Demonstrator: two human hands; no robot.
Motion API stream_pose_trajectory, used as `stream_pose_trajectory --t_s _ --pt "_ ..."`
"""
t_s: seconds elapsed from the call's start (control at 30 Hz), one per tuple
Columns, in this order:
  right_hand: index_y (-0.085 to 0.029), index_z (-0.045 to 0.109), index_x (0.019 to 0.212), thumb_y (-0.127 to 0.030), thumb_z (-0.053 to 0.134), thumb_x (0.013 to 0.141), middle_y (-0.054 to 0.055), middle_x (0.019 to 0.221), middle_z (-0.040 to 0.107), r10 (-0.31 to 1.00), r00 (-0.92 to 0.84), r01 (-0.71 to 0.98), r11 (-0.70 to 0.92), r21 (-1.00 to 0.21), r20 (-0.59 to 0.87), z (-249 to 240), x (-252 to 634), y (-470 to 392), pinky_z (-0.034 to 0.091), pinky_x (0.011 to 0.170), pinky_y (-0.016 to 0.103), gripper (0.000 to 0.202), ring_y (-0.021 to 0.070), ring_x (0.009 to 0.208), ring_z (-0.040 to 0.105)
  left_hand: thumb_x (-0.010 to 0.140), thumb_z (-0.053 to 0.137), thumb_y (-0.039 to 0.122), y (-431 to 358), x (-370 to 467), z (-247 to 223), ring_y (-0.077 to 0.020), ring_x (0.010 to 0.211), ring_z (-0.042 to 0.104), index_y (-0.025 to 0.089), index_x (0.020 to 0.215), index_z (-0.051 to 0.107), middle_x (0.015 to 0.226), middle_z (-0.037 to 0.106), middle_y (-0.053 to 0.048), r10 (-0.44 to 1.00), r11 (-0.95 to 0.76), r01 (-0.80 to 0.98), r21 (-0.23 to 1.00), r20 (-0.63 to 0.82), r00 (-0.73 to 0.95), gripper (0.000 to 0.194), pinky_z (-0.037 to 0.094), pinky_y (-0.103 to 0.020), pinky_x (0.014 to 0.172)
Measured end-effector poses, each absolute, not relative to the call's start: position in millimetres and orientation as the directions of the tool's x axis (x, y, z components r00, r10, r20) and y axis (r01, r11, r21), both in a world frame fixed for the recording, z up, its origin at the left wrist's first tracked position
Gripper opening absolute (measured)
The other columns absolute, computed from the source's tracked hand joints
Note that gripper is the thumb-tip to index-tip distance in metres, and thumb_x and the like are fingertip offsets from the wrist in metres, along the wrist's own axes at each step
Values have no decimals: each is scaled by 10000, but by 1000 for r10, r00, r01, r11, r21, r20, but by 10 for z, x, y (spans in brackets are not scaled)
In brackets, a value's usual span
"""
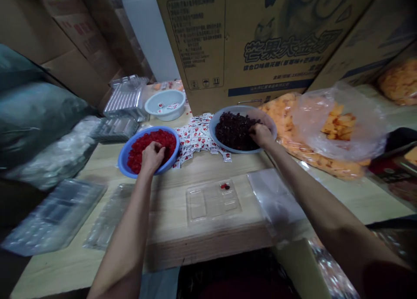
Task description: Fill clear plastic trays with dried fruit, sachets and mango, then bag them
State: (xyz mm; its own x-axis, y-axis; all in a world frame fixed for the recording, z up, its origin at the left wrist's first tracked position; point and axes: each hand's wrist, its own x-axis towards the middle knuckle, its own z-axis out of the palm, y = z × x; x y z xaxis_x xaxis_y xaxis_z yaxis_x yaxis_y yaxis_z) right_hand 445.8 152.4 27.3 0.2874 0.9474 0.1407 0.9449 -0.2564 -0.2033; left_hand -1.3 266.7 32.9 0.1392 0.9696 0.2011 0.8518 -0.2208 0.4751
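My left hand [152, 156] is in a blue bowl [123, 165] of glossy red candy-like pieces [138, 149]. Its fingers are curled down among the pieces, and whatever they pinch is hidden. Into a second, pale blue bowl [213, 127] of dark purple-black pieces [232, 126] reaches my right hand [261, 134], at the bowl's right side. Those fingertips are drawn together against the dark pieces; I cannot make out what is between them. In front, between my forearms, lies a clear compartmented plastic tray [213, 203]. A small red piece and a dark one sit in its upper right compartment.
Small printed white sachets [197, 134] are heaped between the bowls. Behind stands a light bowl [165, 112] with a few sachets. Stacked clear trays [125, 97] are at left, clear plastic bags [275, 197] right of the tray. Orange snack bags [325, 156] and large cardboard boxes [241, 43] border the table.
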Motion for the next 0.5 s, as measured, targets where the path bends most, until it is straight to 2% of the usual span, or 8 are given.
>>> stream_pose_trajectory --t_s 0.07,0.17,0.23,0.33,0.4,0.5 --pt "-129 726 1030 -80 648 791 145 1117 674 950 281 951 -256 -171 138 236 4440 1657 463 887 346 255 273 1023 601 815 552 320 2612 -74 312 -247 881 680 173 959 687 939 742 -93 966 -216 818 533 239 100 246 502 -348 856" --pt "-145 714 1028 -170 682 804 144 1145 642 955 266 959 -249 -135 129 215 4372 1727 463 878 358 228 286 1046 579 832 531 321 2534 -153 282 -241 905 689 192 971 691 921 748 -74 960 -245 771 588 259 107 248 503 -343 876" --pt "-157 701 1048 -202 676 815 144 1164 627 962 242 966 -226 -128 127 219 4333 1726 455 875 371 239 292 1055 568 832 537 322 2492 -177 280 -241 906 686 203 958 671 912 741 -67 955 -241 778 581 284 84 220 499 -349 884" --pt "-149 692 1059 -142 614 838 167 1202 607 973 185 976 -166 -142 135 234 4279 1708 414 920 410 234 305 1101 545 809 564 314 2444 -155 307 -246 921 670 207 914 628 937 718 -68 933 -242 787 567 358 29 162 486 -370 909" --pt "-127 704 995 -92 555 867 176 1191 611 979 139 977 -112 -180 149 239 4249 1696 374 959 417 199 292 1126 529 789 584 308 2420 -118 324 -233 928 665 206 885 601 941 708 -65 929 -248 688 682 368 -31 141 494 -359 901" --pt "-74 691 818 -62 499 902 182 1123 631 980 96 960 -46 -277 172 229 4240 1683 350 957 369 209 232 1085 540 752 605 305 2395 -91 319 -197 801 682 199 884 553 840 699 -45 961 -169 369 914 237 -146 178 533 -315 753"
